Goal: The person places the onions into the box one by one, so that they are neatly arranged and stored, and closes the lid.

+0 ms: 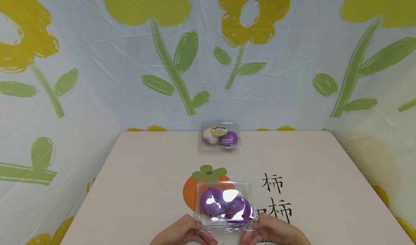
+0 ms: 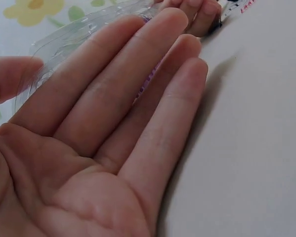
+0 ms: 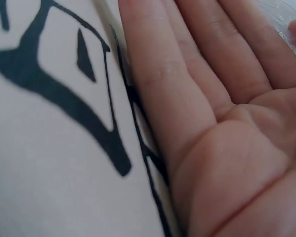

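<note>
Near the front of the table, a clear plastic clamshell box (image 1: 225, 207) holds two round purple items (image 1: 212, 200), with glare on its lid. My left hand (image 1: 186, 231) pinches its near left corner between thumb and fingers. At the near right corner my right hand (image 1: 274, 230) grips the box the same way. In the left wrist view the left fingers (image 2: 108, 89) lie fairly straight beneath the box, and the thumb is at its edge. The right wrist view shows the right palm and fingers (image 3: 207, 59) close to the tabletop, with a bit of clear plastic beyond.
A second clear box (image 1: 220, 136), with a label, one pale and one purple round item, stands at the table's back edge. The pale table (image 1: 146, 173) bears a printed persimmon (image 1: 190, 191) and black characters. A flowered cloth (image 1: 276, 75) hangs behind and at both sides.
</note>
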Demonstrator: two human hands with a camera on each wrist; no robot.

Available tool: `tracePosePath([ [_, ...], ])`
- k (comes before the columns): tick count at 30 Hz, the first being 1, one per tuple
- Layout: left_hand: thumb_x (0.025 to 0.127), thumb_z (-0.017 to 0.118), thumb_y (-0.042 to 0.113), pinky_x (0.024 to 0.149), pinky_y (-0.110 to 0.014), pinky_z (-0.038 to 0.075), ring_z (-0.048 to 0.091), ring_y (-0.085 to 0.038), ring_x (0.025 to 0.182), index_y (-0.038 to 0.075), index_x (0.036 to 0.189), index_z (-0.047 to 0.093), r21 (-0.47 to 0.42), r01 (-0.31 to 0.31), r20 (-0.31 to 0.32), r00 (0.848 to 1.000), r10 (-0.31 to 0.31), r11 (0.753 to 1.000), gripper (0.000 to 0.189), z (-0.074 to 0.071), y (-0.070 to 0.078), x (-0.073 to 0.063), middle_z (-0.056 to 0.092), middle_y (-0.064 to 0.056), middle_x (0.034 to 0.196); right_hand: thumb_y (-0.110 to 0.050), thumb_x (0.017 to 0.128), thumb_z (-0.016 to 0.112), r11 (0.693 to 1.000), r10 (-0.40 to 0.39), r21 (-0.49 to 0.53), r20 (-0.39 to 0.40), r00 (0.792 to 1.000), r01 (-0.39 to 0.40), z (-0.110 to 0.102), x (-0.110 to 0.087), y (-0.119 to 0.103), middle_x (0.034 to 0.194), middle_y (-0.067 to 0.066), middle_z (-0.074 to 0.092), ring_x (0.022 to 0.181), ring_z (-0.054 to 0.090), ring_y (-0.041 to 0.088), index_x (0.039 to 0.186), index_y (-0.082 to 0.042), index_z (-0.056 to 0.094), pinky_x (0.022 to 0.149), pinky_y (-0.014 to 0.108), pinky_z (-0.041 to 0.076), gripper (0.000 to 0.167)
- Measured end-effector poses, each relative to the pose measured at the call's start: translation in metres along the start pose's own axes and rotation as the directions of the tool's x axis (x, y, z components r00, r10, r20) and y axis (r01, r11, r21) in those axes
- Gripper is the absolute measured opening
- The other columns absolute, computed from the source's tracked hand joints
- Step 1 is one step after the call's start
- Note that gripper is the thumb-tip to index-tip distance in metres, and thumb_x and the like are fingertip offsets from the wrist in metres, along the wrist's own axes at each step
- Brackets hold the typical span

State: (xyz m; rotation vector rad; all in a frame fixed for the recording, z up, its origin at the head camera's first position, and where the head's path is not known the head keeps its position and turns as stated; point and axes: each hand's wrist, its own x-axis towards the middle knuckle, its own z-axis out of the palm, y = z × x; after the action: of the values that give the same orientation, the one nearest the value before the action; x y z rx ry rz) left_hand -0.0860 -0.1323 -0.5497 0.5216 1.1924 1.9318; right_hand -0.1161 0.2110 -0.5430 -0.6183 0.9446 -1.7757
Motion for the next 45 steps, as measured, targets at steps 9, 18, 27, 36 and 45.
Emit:
tracePosePath([
  [9, 0.101, 0.034, 0.011, 0.094, -0.042, 0.052, 0.067, -0.032, 0.108, -0.023, 0.112, 0.06, 0.001, -0.007, 0.017, 1.0, 0.007, 1.0, 0.044, 0.0008, 0.0007, 0.0007, 0.069, -0.024, 0.113, -0.007, 0.096, 0.027, 1.0, 0.02, -0.023, -0.023, 1.0, -0.021, -0.0007, -0.0005, 0.0003, 0.112, 0.015, 0.071, 0.105, 0.068, 0.023, 0.121, 0.001, 0.053, 0.094, 0.035, 0.054, 0.037],
  [18, 0.1, 0.037, 0.012, 0.092, -0.037, 0.053, 0.068, -0.029, 0.107, -0.026, 0.112, 0.057, -0.003, 0.07, -0.01, 0.998, -0.07, 0.998, 0.044, -0.0012, 0.0019, -0.0003, 0.07, -0.022, 0.113, -0.007, 0.096, 0.028, 0.999, 0.046, -0.013, -0.043, 0.998, -0.046, -0.0005, -0.0005, -0.0008, 0.111, 0.013, 0.072, 0.104, 0.069, 0.022, 0.121, 0.0, 0.054, 0.093, 0.035, 0.054, 0.037],
  [27, 0.101, 0.038, 0.012, 0.089, -0.033, 0.055, 0.069, -0.023, 0.103, -0.028, 0.114, 0.054, -0.026, 0.068, -0.01, 0.998, -0.068, 0.997, 0.045, -0.0001, 0.0031, -0.0001, 0.07, -0.02, 0.112, -0.006, 0.095, 0.027, 1.0, 0.015, 0.014, -0.026, 1.0, -0.015, -0.0005, 0.0008, 0.0015, 0.11, 0.014, 0.072, 0.101, 0.07, 0.022, 0.119, 0.001, 0.058, 0.092, 0.034, 0.055, 0.039],
  [36, 0.1, 0.039, 0.011, 0.087, -0.03, 0.056, 0.07, -0.02, 0.1, -0.032, 0.112, 0.05, -0.028, 0.052, -0.005, 0.999, -0.052, 0.998, 0.045, 0.0013, 0.0047, 0.0007, 0.071, -0.019, 0.111, -0.004, 0.095, 0.026, 1.0, 0.006, 0.028, -0.012, 1.0, -0.005, -0.0006, 0.0006, 0.0013, 0.11, 0.015, 0.072, 0.101, 0.07, 0.022, 0.118, 0.0, 0.057, 0.092, 0.034, 0.055, 0.039],
  [45, 0.099, 0.038, 0.01, 0.087, -0.031, 0.056, 0.071, -0.019, 0.099, -0.029, 0.113, 0.054, -0.002, 0.065, -0.013, 0.998, -0.065, 0.998, 0.044, 0.0018, 0.0061, 0.0014, 0.07, -0.021, 0.111, -0.005, 0.095, 0.027, 0.999, 0.041, 0.009, -0.034, 0.999, -0.041, 0.0001, -0.0003, -0.0004, 0.109, 0.012, 0.073, 0.1, 0.07, 0.02, 0.116, -0.002, 0.058, 0.092, 0.033, 0.054, 0.037],
])
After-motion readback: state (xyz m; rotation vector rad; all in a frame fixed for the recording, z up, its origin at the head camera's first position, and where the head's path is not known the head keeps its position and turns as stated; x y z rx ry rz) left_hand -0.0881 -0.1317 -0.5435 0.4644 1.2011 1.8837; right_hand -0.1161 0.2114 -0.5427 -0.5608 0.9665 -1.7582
